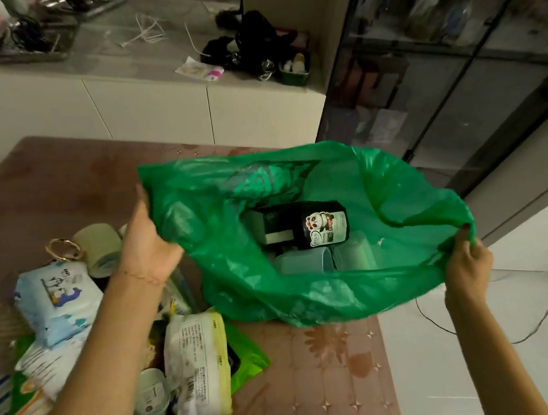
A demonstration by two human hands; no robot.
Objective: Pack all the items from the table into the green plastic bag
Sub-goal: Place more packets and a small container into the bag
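Left hand (146,247) fingers curl round the near-left rim of the green bag (385,193); right hand (467,261) fingers pinch its right rim, spreading the mouth over the worktop (324,373) edge. Inside lies a black panda pack (324,223). Wipes (59,299) and packets (195,365) lie left of it.

Beyond your worktop

You see a white cabinet (150,108) with black clutter (254,42) and white cables (149,31) on top, a glass-fronted cabinet (455,64) at right, and a dark cord (535,323) on the floor.
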